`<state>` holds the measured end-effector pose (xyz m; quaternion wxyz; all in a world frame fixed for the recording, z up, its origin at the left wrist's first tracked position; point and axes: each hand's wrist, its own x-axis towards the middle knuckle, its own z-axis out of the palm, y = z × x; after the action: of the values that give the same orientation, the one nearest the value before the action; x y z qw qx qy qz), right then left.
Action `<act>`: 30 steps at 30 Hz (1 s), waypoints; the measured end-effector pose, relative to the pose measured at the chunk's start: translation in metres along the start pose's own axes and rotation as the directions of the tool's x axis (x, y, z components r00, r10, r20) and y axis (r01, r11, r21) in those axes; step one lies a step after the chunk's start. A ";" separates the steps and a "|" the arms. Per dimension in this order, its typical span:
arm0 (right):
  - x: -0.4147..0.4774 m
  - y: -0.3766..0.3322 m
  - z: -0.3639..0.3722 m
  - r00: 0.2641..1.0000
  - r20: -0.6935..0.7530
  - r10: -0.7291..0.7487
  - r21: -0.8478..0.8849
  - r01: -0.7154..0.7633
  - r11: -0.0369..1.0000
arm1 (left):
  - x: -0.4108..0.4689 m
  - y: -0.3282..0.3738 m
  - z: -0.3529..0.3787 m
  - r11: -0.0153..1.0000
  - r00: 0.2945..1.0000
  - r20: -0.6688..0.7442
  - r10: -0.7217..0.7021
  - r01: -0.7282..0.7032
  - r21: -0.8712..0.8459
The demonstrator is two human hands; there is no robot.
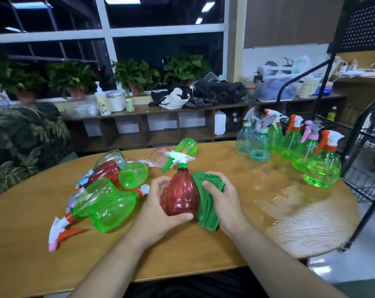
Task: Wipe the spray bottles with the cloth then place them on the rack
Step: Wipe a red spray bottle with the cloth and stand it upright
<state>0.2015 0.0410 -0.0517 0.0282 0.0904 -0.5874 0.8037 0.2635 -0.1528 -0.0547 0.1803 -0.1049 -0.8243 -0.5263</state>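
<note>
My left hand grips a red spray bottle with a white and green trigger head, held upright over the wooden table. Against the bottle's right side, my right hand holds a green cloth bunched in its fingers. Several green, red and clear spray bottles lie in a heap on the table to the left. Several more green and teal bottles stand upright at the table's far right. A black wire rack stands just beyond the table's right edge.
A wet patch shines on the table right of my hands. Behind the table runs a low wooden shelf with potted plants, bags and containers. A leaf-patterned chair stands at the left.
</note>
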 end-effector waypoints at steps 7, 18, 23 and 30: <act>-0.009 -0.006 0.001 0.986 0.062 -0.157 -0.052 0.161 0.986 | -0.007 0.010 -0.002 0.992 0.996 0.068 0.064 -0.070 0.103; -0.012 0.005 -0.001 0.877 0.162 -0.452 -0.248 0.480 0.842 | -0.005 0.006 0.000 0.914 0.961 0.141 0.236 -0.269 0.305; -0.014 0.004 -0.002 0.853 0.244 -0.462 -0.297 0.519 0.802 | -0.005 0.007 0.001 0.893 0.951 0.139 0.278 -0.309 0.327; -0.014 0.004 0.000 0.779 0.329 -0.534 -0.390 0.627 0.674 | -0.005 0.007 0.002 0.901 0.956 0.026 0.292 -0.284 0.329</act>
<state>0.2149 0.0403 -0.0581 0.2491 0.3385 -0.7071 0.5687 0.2700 -0.1475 -0.0517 0.2808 -0.1877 -0.8738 -0.3500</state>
